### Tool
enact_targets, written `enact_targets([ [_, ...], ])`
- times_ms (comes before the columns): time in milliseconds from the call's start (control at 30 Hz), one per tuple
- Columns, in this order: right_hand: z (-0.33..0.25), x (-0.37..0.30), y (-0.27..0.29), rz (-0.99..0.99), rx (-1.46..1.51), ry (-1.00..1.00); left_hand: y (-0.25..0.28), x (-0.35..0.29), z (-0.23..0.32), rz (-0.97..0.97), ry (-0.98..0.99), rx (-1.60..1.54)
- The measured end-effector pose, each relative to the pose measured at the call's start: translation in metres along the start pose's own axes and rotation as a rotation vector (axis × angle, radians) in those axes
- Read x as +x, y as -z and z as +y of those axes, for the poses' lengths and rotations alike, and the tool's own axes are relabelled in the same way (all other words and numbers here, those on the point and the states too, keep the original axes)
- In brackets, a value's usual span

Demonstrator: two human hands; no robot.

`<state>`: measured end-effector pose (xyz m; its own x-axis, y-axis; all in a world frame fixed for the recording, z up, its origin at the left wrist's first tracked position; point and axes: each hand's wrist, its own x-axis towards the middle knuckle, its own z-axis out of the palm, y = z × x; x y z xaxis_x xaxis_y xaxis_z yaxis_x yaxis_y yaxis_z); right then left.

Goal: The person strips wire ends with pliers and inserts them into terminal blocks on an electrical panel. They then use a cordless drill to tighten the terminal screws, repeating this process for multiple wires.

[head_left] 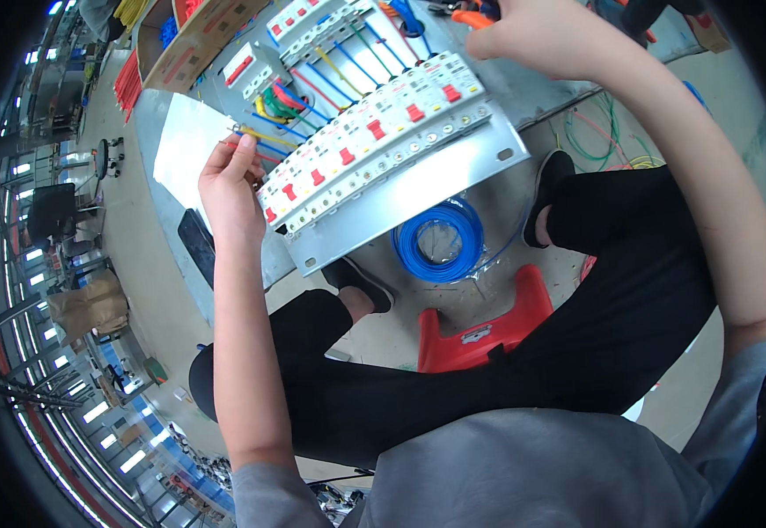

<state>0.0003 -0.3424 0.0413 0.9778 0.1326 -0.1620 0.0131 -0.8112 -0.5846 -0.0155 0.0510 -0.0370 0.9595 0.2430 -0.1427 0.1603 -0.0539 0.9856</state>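
A metal mounting plate [400, 198] lies tilted across the table edge in front of me. It carries a row of white circuit breakers [361, 132] with red toggles. Blue, yellow, red and green wires run from their far side to a second breaker group [317, 31]. At the row's left end, my left hand [229, 189] is closed, thumb and fingers pinching a yellow wire [264, 138] near its end. Beyond the plate's right end, my right hand [524, 40] is closed round orange-handled pliers [472, 19], whose jaws are partly cut off by the top edge.
A white paper sheet [180, 141] and a black phone [196, 242] lie left on the table. A cardboard box [194, 44] stands behind. Below are a blue wire coil [438, 239], a red stool [493, 321] between my legs, and loose green wires [590, 132] on the floor.
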Motion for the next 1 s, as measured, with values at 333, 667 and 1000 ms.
enact_targets([
  [333, 0.024, 0.011, -0.008, -0.129, -0.184, -0.139, 0.012, 0.011, 0.014, 0.120, -0.157, 0.001],
  [667, 0.039, 0.029, -0.037, -0.108, -0.424, -0.151, -0.034, -0.015, 0.045, 0.236, -0.425, 0.144],
  [1000, 0.032, 0.035, -0.038, -0.096, -0.419, -0.115, -0.083, -0.129, 0.072, -0.343, -0.660, 0.566],
])
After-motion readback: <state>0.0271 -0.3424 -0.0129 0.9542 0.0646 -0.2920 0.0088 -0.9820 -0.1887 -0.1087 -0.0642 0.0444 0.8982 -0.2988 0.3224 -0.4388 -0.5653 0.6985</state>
